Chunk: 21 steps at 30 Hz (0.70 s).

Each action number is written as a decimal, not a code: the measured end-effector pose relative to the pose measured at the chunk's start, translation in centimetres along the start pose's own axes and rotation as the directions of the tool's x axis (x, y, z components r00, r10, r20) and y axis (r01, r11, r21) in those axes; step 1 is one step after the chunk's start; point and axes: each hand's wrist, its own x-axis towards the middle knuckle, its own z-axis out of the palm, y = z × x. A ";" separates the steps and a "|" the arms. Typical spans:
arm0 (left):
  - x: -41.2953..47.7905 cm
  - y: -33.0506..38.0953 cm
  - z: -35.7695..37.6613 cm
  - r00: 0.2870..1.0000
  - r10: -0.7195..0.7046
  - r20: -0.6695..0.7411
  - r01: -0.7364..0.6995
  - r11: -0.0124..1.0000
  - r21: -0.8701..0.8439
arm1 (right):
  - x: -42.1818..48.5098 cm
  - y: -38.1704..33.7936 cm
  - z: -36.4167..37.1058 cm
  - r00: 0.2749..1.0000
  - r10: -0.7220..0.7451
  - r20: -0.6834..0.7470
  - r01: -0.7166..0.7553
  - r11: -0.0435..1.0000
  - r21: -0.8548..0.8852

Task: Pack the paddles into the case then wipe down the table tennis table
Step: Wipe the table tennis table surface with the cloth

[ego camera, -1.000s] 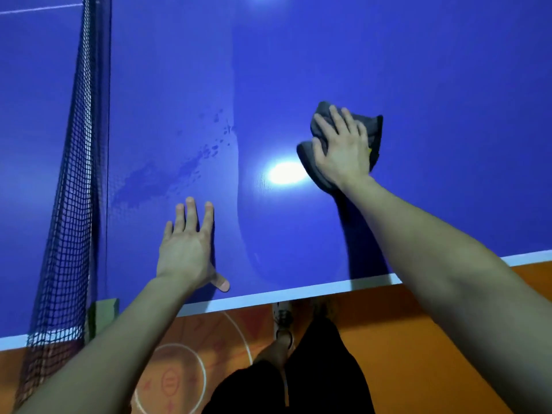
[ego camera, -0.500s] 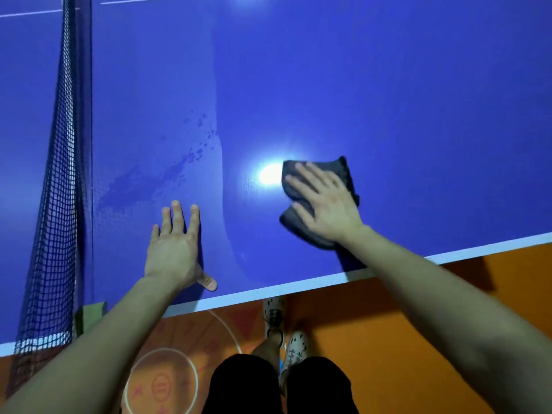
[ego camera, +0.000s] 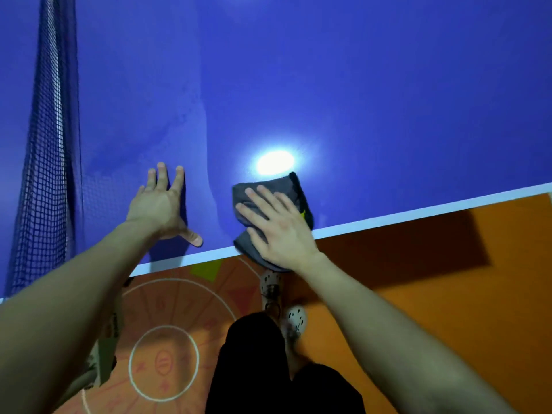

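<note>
The blue table tennis table [ego camera: 358,100] fills the upper view, with a white line along its near edge. A dark grey cloth [ego camera: 263,189] lies at that edge and hangs partly over it. My right hand [ego camera: 277,228] presses flat on the cloth with straight fingers. My left hand [ego camera: 162,204] rests flat on the table surface to the left, fingers spread, thumb near the white edge line. A faint damp wipe boundary runs between the two hands. No paddles or case are in view.
The black net [ego camera: 47,144] stands at the far left of the table. A lamp reflection [ego camera: 274,161] shines just beyond the cloth. Below the table edge lies an orange floor [ego camera: 418,279] with white circle markings, and my legs and shoes.
My right hand has dragged the cloth toward me, from mid-table down to the near edge, where it now overhangs. My left hand has stayed flat in place.
</note>
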 end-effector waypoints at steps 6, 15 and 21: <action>0.0 -0.2 0.2 1.000 -0.004 -0.018 0.004 1.000 -0.003 | -7.7 14.6 -5.9 0.863 0.486 -0.142 -0.503 0.852 -0.142; 0.9 -0.1 0.5 1.000 0.012 0.018 -0.013 0.999 0.031 | 0.7 -9.8 1.7 0.972 0.234 0.025 -0.234 0.972 -0.002; 0.7 -0.6 0.5 1.000 0.007 0.008 -0.006 1.000 -0.019 | -5.1 3.7 -1.7 0.963 0.254 -0.087 -0.258 0.965 -0.039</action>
